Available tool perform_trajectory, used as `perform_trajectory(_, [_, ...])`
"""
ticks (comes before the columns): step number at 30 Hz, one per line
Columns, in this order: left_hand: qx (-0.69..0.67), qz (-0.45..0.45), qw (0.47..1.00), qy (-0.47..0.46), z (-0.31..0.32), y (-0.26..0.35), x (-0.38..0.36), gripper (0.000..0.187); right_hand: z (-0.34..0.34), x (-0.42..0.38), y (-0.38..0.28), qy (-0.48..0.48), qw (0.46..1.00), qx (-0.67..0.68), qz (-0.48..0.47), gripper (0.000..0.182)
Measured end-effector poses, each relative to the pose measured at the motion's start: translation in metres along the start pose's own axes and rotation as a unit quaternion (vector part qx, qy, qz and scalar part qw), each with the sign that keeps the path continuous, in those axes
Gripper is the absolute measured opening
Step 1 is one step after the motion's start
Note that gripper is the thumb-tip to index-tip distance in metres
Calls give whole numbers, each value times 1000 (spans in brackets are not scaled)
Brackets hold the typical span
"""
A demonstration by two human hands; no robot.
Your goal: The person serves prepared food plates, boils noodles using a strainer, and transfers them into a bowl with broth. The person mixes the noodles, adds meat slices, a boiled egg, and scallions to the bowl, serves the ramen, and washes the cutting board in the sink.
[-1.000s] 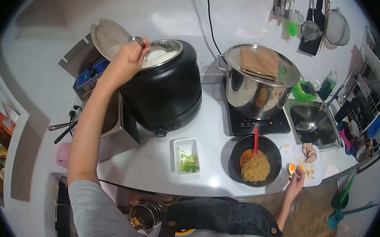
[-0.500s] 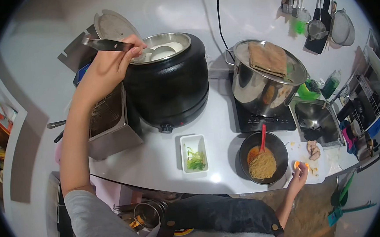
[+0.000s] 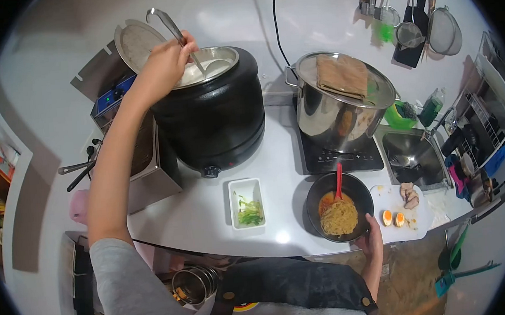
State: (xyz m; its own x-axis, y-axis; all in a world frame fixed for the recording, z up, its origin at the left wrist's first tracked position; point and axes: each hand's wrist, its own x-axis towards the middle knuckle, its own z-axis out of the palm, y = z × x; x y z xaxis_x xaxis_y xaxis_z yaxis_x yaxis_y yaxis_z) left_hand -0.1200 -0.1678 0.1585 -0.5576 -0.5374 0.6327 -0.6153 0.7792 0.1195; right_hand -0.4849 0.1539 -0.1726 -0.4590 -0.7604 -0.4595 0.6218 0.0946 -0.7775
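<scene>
Left hand [image 3: 167, 65] clasps a ladle [image 3: 172, 26] (hooked, metallic); right hand [image 3: 373, 238] cups a black bowl [image 3: 325, 185].

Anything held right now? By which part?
Left hand: silver metal ladle with hooked end, held partway along its handle. Right hand: touching the round black bowl at its right side; whether it grips can't be told.

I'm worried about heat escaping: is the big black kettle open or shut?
Open: the black kettle shows white contents inside its uncovered rim, where the left hand holds a ladle.

Bowl [image 3: 324, 184] left of egg halves [image 3: 387, 218]
</scene>
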Motion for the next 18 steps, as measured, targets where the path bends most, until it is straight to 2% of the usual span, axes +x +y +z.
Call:
perform_trajectory(2, [-85, -66, 994, -3, 4, -10, 13, 28, -4, 12, 5, -44, 998, 25, 23, 34])
perform_trajectory(4, [-143, -117, 982, 23, 8, -15, 18, 29, -4, 11, 4, -20, 1000, -9, 19, 33])
perform_trajectory(8, [-184, -172, 965, 69, 10, -25, 21, 29, -5, 11, 6, -5, 1000, -20, 12, 45])
perform_trajectory(14, [-106, -99, 985, 97, -9, -6, -4, 28, 8, -7, 0, -39, 998, 34, 30, 57])
perform_trajectory(17, [-1, -48, 996, 78, -20, 1, -16, 24, 7, -8, -4, -2, 994, 55, 93, 52])
perform_trajectory(18, [12, -25, 997, 71, -23, 3, -19, 22, 5, -8, -5, -18, 992, 70, 106, 50])
